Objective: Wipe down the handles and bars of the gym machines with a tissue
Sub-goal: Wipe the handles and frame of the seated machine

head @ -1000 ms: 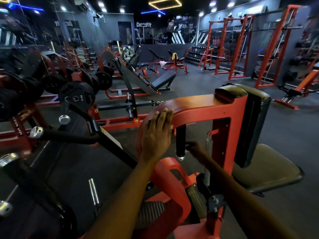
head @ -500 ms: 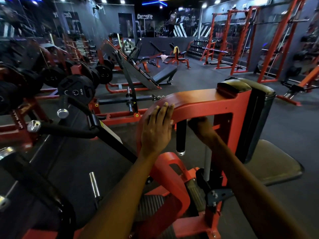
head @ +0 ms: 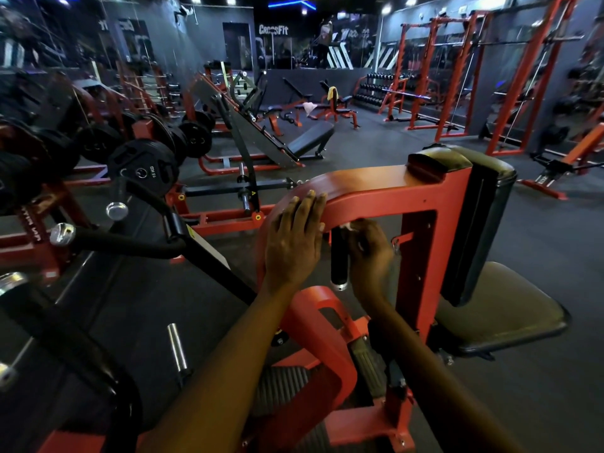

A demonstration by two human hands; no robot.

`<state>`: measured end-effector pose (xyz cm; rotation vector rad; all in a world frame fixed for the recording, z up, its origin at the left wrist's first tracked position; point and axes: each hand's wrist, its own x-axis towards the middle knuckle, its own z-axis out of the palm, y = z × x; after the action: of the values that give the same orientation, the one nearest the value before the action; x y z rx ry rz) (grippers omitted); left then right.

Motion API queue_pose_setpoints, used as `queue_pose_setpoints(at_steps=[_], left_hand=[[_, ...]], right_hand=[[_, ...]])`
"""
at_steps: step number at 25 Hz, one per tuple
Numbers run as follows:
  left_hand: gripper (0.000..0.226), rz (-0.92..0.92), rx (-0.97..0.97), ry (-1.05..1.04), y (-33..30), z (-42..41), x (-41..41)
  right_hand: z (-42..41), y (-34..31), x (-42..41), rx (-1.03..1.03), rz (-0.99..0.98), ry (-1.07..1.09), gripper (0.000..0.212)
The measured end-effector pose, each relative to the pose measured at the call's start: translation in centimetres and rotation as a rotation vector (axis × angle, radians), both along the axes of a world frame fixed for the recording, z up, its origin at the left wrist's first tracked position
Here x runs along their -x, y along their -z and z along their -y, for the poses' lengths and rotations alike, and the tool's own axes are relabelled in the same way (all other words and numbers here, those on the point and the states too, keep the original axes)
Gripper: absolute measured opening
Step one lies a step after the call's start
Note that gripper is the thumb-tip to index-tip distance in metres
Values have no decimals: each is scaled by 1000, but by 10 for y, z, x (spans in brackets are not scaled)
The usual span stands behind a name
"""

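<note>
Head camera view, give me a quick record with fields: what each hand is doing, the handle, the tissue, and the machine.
left hand: flat on the curved orange frame, fingers straight
right hand: curled beside the black hanging handle, near its top
tissue: white scrap showing at the right hand's fingers
machine: orange frame with black back pad and seat
wiping state: cannot tell contact, hand blurred

Two bare forearms, no sleeves visible. Left hand (head: 292,238) and right hand (head: 369,248) ungloved; no rings, watch or bands seen.
</note>
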<state>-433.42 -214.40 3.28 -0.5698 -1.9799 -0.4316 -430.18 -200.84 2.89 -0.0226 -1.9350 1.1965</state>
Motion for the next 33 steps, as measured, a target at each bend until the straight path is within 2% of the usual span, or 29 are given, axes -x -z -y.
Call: queue_pose_setpoints(at_steps=[1, 4, 6, 8, 9, 11, 14, 16, 17, 19, 21, 22, 24, 27, 30, 33], left_hand=[[44, 11, 7, 1, -1, 1, -1], [43, 4, 2, -7, -2, 1, -1], [46, 3, -3, -1, -1, 0, -2], [47, -12, 14, -22, 0, 0, -3], [47, -19, 17, -34, -1, 0, -3], [49, -7, 7, -35, -3, -2, -4], [50, 3, 7, -40, 1, -1, -5], [47, 6, 2, -30, -1, 0, -4], [46, 12, 5, -27, 0, 0, -4], [45, 2, 7, -38, 1, 0, -5], [44, -2, -7, -30, 0, -1, -4], [44, 1, -7, -28, 0, -1, -4], [45, -5, -2, -46, 3, -1, -4], [45, -12, -1, -61, 2, -1, -4], [48, -13, -13, -57, 3, -2, -5], [50, -18, -10, -57, 1, -2, -5]], right_hand=[[6, 3, 0, -76, -10, -49, 17], [4, 61, -9, -408, 182, -186, 26], [2, 90, -18, -456, 243, -130, 20], [-1, 74, -14, -386, 178, -17, 24], [-2, 59, -10, -304, 119, -59, 25], [-6, 32, -6, -318, 173, -159, 23], [-29, 62, -9, -728, 252, -164, 32], [-45, 98, -21, -771, 298, -137, 32], [-49, 107, -18, -694, 299, -85, 27], [-49, 92, 3, -129, 492, -81, 19], [-44, 60, 27, 155, 526, -283, 21], [-40, 40, 28, 244, 589, -461, 21], [-33, 15, 29, 191, 786, -672, 26], [-38, 18, 44, 153, 987, -676, 36], [-45, 59, 51, 226, 825, -580, 23], [-45, 45, 39, 286, 618, -498, 23]])
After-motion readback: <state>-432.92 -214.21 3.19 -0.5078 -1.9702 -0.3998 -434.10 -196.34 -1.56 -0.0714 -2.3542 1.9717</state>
